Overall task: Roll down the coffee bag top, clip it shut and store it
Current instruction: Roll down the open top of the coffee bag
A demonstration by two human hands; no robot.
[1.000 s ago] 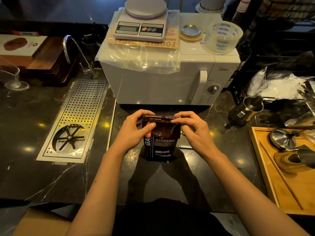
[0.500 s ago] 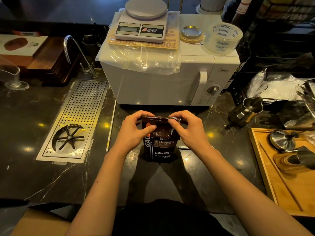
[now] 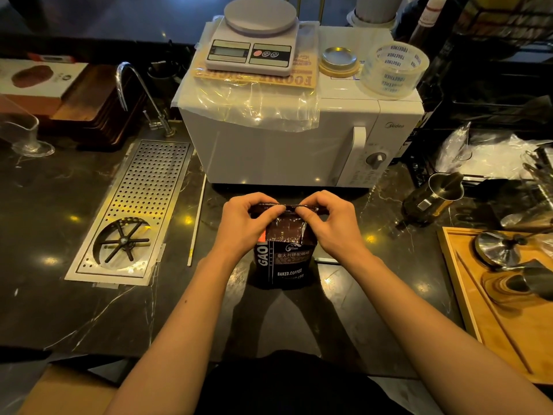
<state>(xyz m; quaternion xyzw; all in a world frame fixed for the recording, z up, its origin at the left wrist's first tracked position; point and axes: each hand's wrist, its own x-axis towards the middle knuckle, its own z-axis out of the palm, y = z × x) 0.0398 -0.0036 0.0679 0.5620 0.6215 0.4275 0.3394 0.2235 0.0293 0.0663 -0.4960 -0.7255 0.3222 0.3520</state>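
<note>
My left hand [image 3: 244, 224] and right hand [image 3: 330, 224] are bare, without rings, watch or gloves. Both forearms are uncovered, with no sleeves showing. At the near edge, a dark garment [image 3: 287, 384] covers my torso.

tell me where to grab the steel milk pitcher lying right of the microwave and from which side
Grip the steel milk pitcher around its dark body, coming down from above across its width. It lies tipped on the counter, open mouth and spout toward the upper right, so the rounded side faces up. I can't make out a handle clearly, and the rim end sits close to clutter.
</note>
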